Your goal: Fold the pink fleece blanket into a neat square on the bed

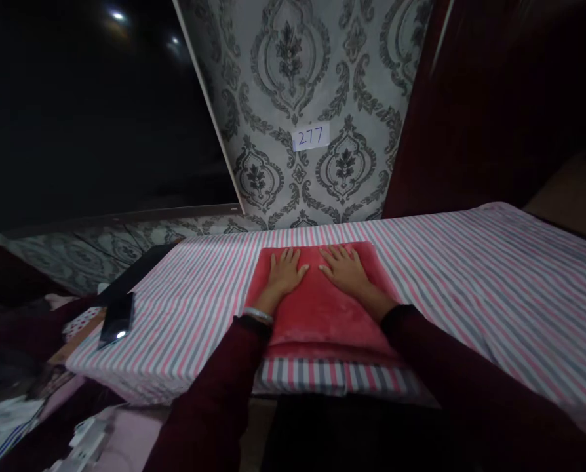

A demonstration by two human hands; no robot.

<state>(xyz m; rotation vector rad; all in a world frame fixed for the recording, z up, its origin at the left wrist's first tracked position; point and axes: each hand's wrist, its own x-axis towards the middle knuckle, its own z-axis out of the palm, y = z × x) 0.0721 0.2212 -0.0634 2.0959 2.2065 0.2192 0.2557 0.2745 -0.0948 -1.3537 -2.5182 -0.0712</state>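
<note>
A folded red cloth [317, 311] lies on a surface covered with a pink, grey and white striped sheet [470, 282]. My left hand [284, 272] rests flat on the cloth's far left part, fingers stretched out and apart. My right hand [343, 267] lies flat beside it on the far right part, fingers also spread. Both hands press on the cloth and hold nothing. Dark maroon sleeves cover both arms, and a bracelet [258, 316] sits on my left wrist.
A dark phone [117, 319] lies at the sheet's left edge. The wall behind has grey damask wallpaper with a white label [311, 137] reading 277. A dark curtain [494, 98] hangs at right. Cluttered items [22, 406] lie at lower left.
</note>
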